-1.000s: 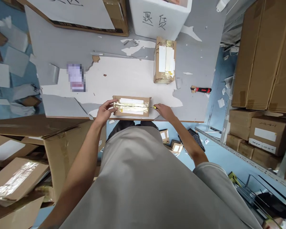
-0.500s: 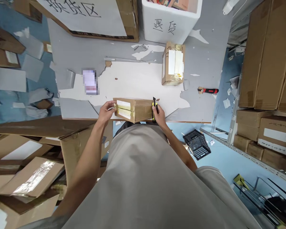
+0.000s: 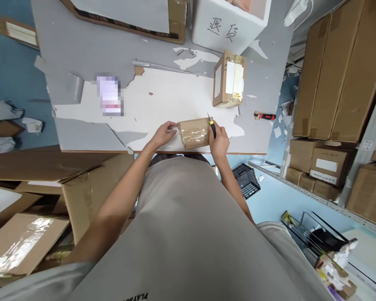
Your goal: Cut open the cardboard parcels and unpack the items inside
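A small brown cardboard box (image 3: 194, 134) lies near the front edge of the table, with shiny clear tape across its upward face. At its left end is my left hand (image 3: 165, 133), thumb and forefinger curled against the edge of the box. My right hand (image 3: 219, 142) is closed round a black and yellow utility knife (image 3: 212, 127). The knife's thin blade points up and away from me. That same hand also rests against the box's right end.
Farther back on the table (image 3: 163, 100) stands another taped box (image 3: 219, 85). A red and black cutter (image 3: 265, 116) lies to the right, a blurred phone-like object (image 3: 109, 95) to the left. Behind are a white foam bin (image 3: 228, 29) and a large carton (image 3: 178, 25).
The box has been turned, so a taped face without labels now shows on top. Both hands have shifted right with it, and the knife now tilts up to the left.
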`<state>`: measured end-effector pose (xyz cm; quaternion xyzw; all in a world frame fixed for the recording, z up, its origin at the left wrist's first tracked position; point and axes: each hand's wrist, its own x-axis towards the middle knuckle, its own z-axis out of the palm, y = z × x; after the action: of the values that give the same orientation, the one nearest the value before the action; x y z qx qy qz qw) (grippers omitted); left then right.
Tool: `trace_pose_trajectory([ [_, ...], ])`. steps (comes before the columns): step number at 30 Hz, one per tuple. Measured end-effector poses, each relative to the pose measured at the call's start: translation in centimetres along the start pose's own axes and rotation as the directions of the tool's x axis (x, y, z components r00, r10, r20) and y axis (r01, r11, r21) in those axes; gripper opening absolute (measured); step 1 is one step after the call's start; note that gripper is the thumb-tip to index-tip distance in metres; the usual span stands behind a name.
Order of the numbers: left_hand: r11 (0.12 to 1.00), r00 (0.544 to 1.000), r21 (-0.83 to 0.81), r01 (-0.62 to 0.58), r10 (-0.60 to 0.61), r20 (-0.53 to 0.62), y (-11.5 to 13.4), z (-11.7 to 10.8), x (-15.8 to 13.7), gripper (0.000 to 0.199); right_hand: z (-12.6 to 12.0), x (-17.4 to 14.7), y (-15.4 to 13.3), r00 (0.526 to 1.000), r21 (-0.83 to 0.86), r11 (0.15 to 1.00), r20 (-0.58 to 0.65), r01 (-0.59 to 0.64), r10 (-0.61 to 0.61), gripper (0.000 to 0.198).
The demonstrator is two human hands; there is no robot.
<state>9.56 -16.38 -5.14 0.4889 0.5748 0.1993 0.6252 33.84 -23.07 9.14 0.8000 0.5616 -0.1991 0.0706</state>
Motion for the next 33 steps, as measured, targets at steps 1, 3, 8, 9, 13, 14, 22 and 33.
trace_pose_trajectory([
  [1, 0.998, 0.998, -0.005, -0.058, 0.058, -0.016, 0.9, -0.5, -0.5, 0.029, 0.3, -0.1, 0.0, 1.000, 0.004, 1.000, -0.019, -0.006, 0.006, 0.069],
  [3, 0.986, 0.986, -0.013, -0.167, 0.166, -0.019, 3.0, -1.2, -1.4, 0.034, 0.7, -0.3, 0.0, 0.999, -0.008, 1.000, -0.041, -0.016, 0.016, 0.070],
  [8, 0.962, 0.959, 0.033, -0.270, 0.265, 0.103, 7.3, -1.4, -1.5, 0.033, -0.2, -0.7, 0.5, 0.997, -0.008, 0.999, -0.066, -0.039, 0.039, 0.071],
  [9, 0.960, 0.956, 0.039, -0.277, 0.272, 0.111, 7.5, -1.4, -1.1, 0.032, -0.7, -1.1, 0.5, 0.995, 0.011, 0.999, -0.089, -0.051, 0.052, 0.071],
  [13, 0.958, 0.956, 0.056, -0.282, 0.276, 0.098, 7.1, -1.4, 0.1, 0.036, -2.6, -4.0, -0.7, 0.991, 0.078, 0.993, -0.091, -0.090, 0.097, 0.071],
  [14, 0.958, 0.957, 0.057, -0.280, 0.274, 0.095, 6.9, -1.4, 0.3, 0.037, -2.9, -4.9, -1.3, 0.995, 0.082, 0.993, -0.047, -0.084, 0.088, 0.069],
  [22, 0.961, 0.955, 0.017, -0.274, 0.271, 0.120, 6.4, -1.4, 0.8, 0.037, -3.3, -7.6, -7.8, 0.961, -0.012, 0.998, 0.268, 0.069, -0.063, 0.063],
  [33, 0.962, 0.954, -0.024, -0.273, 0.274, 0.121, 6.5, -1.2, 0.6, 0.028, -4.4, -6.6, -9.6, 0.939, -0.079, 0.996, 0.345, 0.044, -0.014, 0.063],
])
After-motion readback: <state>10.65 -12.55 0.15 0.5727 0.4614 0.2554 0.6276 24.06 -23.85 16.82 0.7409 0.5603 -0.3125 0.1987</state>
